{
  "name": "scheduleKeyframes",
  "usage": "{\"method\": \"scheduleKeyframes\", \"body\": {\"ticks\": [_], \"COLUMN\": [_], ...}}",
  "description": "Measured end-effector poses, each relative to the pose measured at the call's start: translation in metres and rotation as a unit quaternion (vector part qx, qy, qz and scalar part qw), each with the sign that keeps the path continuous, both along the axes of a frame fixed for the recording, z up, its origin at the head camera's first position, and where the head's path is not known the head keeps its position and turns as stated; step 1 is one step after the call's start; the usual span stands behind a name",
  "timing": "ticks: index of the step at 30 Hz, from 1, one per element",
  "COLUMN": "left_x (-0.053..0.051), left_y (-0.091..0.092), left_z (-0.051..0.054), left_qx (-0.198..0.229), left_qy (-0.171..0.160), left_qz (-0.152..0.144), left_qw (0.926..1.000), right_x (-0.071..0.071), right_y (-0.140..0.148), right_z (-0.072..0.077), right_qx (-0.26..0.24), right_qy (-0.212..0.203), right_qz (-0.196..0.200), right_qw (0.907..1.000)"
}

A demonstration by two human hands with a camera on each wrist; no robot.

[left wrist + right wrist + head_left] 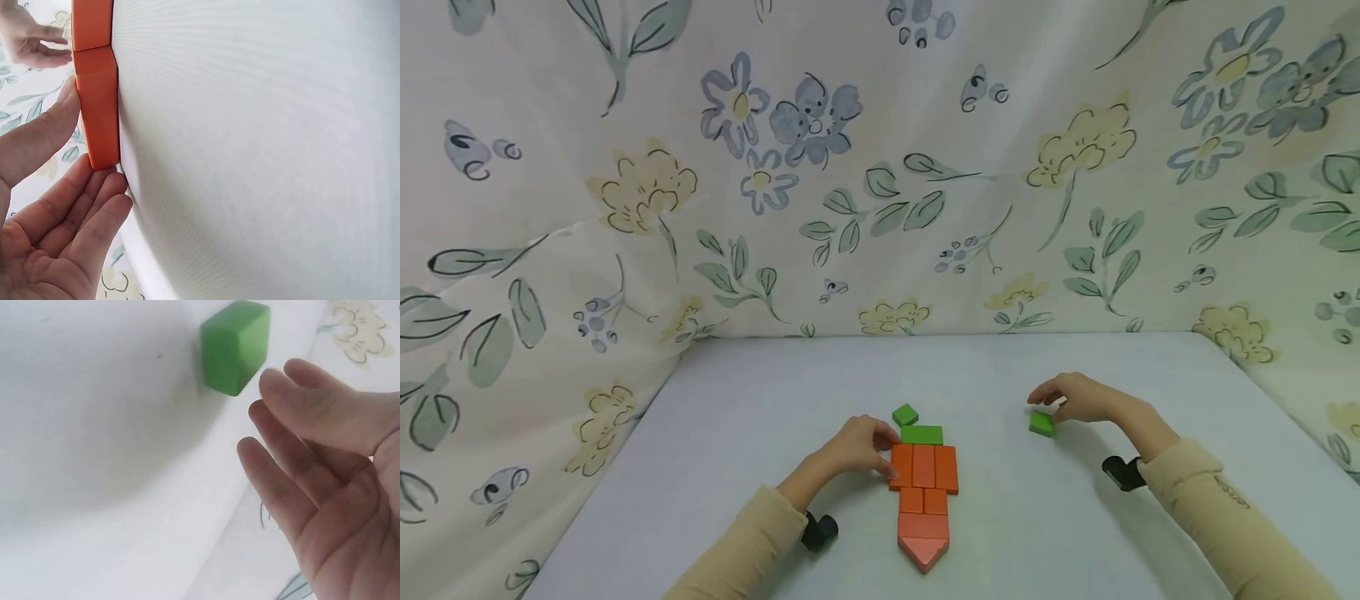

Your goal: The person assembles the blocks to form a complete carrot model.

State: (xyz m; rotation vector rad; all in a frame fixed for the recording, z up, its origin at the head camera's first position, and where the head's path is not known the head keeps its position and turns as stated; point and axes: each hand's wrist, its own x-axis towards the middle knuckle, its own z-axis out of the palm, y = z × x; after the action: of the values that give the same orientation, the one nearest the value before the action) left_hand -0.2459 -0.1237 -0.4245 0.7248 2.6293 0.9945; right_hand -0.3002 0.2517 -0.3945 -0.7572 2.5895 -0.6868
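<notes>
Orange blocks lie together in a shape with a pointed end toward me. My left hand holds the left orange block between thumb and fingers: the thumb lies along its top edge, and the fingertips touch its far end. A flat green block adjoins the orange ones at the back. Off to the right, my right hand hovers beside a small green block; in the right wrist view its fingers are parted and a gap separates them from that block.
Another small green block sits turned at an angle behind the flat green one. The white table ends at a flowered cloth that hangs behind and along both sides. Black straps with camera housings are on both wrists.
</notes>
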Motion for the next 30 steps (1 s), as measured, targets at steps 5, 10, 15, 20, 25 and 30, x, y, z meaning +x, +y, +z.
{"method": "scheduleKeyframes", "body": {"ticks": [5, 10, 15, 20, 25, 30], "left_x": [0.0, 0.0, 0.001, 0.002, 0.003, 0.002], "left_y": [0.0, 0.0, 0.001, 0.001, 0.001, 0.001], "left_z": [0.0, 0.0, -0.001, 0.0, 0.002, 0.002], "left_qx": [-0.002, -0.003, -0.001, 0.0, 0.002, 0.001], "left_qy": [0.0, -0.002, -0.01, -0.012, -0.01, -0.01], "left_qz": [0.001, 0.006, 0.014, 0.016, 0.013, 0.011], "left_qw": [1.0, 1.0, 0.9998, 0.9998, 0.9999, 0.9999], "right_x": [0.003, 0.003, 0.004, 0.007, 0.007, 0.003], "right_y": [0.003, 0.003, 0.004, 0.003, 0.004, 0.006], "right_z": [-0.008, -0.017, -0.02, -0.018, -0.016, -0.018], "right_qx": [-0.005, -0.024, -0.035, -0.033, -0.043, -0.059], "right_qy": [0.003, 0.016, 0.022, 0.029, 0.035, 0.043], "right_qz": [0.003, 0.016, 0.018, 0.015, 0.011, 0.01], "right_qw": [1.0, 0.9995, 0.999, 0.9989, 0.9984, 0.9973]}}
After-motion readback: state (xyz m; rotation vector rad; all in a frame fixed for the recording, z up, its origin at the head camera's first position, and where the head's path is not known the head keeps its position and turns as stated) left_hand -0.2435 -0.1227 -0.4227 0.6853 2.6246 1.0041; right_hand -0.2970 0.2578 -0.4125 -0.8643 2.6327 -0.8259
